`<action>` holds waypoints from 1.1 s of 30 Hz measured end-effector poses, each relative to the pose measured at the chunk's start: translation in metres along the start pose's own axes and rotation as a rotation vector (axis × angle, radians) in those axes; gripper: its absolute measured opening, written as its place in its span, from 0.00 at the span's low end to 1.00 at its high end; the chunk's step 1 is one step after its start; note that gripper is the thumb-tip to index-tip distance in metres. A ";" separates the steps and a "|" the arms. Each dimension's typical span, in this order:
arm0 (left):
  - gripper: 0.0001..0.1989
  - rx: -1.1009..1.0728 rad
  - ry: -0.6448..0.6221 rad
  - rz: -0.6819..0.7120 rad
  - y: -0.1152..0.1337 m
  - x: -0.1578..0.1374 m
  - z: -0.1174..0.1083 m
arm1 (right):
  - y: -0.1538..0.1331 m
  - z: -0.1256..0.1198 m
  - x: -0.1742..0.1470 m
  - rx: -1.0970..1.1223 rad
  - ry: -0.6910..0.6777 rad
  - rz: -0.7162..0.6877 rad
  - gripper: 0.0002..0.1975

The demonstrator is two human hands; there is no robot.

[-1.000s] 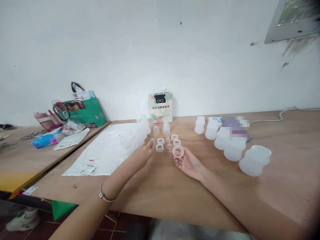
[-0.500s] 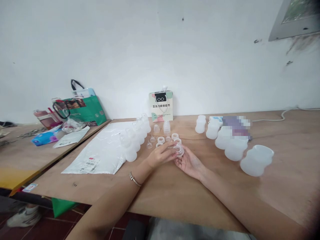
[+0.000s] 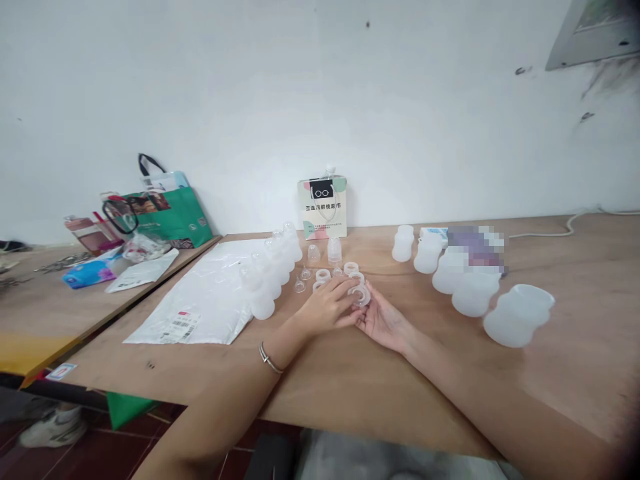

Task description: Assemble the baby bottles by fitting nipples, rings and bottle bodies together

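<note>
Between both hands, just above the table, is a translucent baby bottle collar ring [image 3: 359,296], its round opening facing me. My left hand [image 3: 330,305] is closed on its left side with the fingertips. My right hand [image 3: 384,321] supports it from the right, thumb and fingers pinching the rim. Whether a nipple sits inside the ring I cannot make out. Just beyond my fingers lie more collar rings [image 3: 351,268] and several clear nipples [image 3: 299,286]. Part of this group is hidden behind my left hand. A clear cap [image 3: 313,253] and a stacked clear piece [image 3: 334,251] stand farther back.
Capped white bottles [image 3: 263,305] form a row on the left beside a white mailing bag [image 3: 190,293]. Several open bottle bodies [image 3: 517,317] line the right. A paper bag [image 3: 325,220] leans against the wall. A green bag [image 3: 187,217] stands on the adjoining left table.
Both hands have shifted slightly right and up with the collar ring, and its opening now faces me more. My left fingers are curled further over it. The camera view has moved a little.
</note>
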State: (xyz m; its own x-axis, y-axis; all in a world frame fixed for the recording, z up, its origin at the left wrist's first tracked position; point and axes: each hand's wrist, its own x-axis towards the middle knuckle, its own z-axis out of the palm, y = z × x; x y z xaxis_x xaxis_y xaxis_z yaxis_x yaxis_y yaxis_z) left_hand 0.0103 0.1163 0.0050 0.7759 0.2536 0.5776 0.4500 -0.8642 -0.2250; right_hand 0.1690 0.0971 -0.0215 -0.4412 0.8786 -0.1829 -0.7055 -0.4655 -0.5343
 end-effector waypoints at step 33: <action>0.19 -0.273 0.143 -0.249 0.021 0.001 0.002 | 0.002 -0.002 0.004 -0.191 0.058 -0.154 0.04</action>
State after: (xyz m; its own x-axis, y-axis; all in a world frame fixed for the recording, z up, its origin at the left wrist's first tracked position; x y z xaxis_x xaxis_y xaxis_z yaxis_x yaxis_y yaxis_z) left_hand 0.0215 0.0997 -0.0006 0.5800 0.4238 0.6957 0.4677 -0.8725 0.1415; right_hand 0.1674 0.0996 -0.0254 -0.3001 0.9448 -0.1317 -0.6421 -0.3022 -0.7045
